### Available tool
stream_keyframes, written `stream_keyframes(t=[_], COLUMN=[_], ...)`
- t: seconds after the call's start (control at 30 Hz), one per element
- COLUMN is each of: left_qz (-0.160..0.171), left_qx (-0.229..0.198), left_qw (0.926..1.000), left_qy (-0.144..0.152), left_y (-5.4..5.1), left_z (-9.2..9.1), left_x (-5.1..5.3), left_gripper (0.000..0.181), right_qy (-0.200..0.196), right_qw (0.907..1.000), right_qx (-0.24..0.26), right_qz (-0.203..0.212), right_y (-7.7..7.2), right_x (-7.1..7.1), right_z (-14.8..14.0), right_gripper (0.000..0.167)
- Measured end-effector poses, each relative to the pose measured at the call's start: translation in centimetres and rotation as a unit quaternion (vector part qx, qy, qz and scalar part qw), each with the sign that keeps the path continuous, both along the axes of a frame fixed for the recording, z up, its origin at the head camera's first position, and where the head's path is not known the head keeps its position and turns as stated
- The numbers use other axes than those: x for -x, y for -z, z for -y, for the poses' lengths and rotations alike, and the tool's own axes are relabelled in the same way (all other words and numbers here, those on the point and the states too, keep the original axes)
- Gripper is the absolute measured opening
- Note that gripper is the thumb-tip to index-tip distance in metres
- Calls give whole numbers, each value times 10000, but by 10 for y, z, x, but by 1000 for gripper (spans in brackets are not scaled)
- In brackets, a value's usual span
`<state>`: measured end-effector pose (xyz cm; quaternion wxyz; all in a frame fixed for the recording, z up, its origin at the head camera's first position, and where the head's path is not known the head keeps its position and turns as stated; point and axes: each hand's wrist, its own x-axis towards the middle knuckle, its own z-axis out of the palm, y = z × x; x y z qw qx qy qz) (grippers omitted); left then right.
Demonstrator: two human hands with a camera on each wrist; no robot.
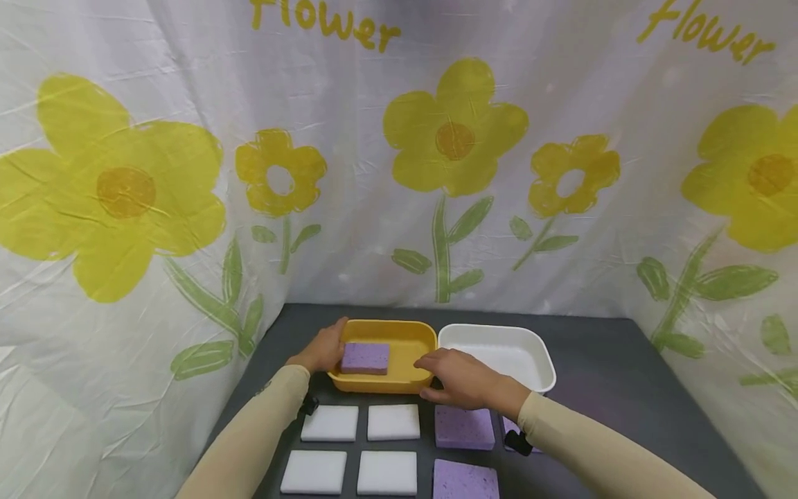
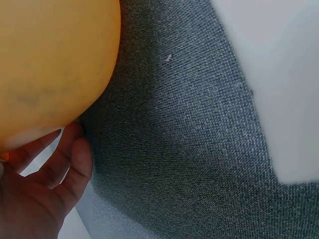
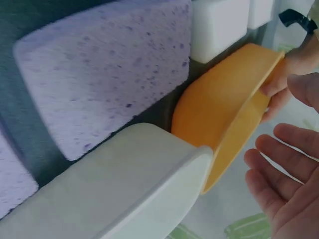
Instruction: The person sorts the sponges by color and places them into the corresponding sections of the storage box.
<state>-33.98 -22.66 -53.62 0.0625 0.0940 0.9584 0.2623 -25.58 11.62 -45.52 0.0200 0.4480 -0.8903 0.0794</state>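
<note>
A yellow plastic tub [image 1: 408,341] stands at the back of the table with one purple sponge [image 1: 365,358] lying in its left part. At the tub's left end my left hand [image 1: 323,348] grips the rim; in the left wrist view its fingers [image 2: 75,162] bend against the tub's outer wall. My right hand [image 1: 464,378] hovers by the tub's right end, holding nothing. Its fingers [image 3: 279,162] are extended and slightly bent in the right wrist view, apart from the tub wall. A white tub [image 1: 499,338] stands just right of the yellow one.
In front of the tubs lie several white sponge blocks [image 1: 386,473] on the left and several purple sponges [image 1: 464,427] on the right, one partly under my right wrist. Behind the dark table [image 1: 598,388] hangs a flower-printed curtain [image 1: 361,277].
</note>
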Motion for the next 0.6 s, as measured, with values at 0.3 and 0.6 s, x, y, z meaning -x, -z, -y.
stream_keyframes(t=[0.3,0.6], left_qz=[140,152], left_qx=[-27,-61], left_qw=[9999,9999], left_qy=[-43,-42], left_y=[-3,2], left_z=[-1,1], left_x=[-3,1], left_gripper=[65,67], right_qy=[74,-234], right_qw=[9997,9997], right_qx=[82,73], right_qz=[212,78], right_y=[3,10], right_x=[-24,-52], right_z=[-24,-38], right_gripper=[46,52])
